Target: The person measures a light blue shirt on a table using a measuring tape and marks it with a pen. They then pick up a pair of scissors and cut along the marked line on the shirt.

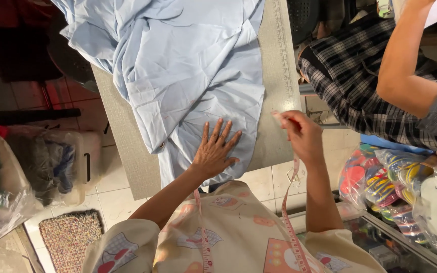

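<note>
Blue cloth (188, 71) spread on table (127, 146), pressed flat by open left hand (213, 151), small chalk (277, 117) pinched in right hand (303, 135).

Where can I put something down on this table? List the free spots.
Bare strips of the grey table: right of the blue fabric, beside the right hand, and along the left edge. The middle is crowded: fabric, with the left hand flat on it.

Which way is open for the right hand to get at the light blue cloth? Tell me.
Probably yes, leftward: the right hand, pinching something small and pale, hovers beside the light blue cloth, with only bare table between.
</note>
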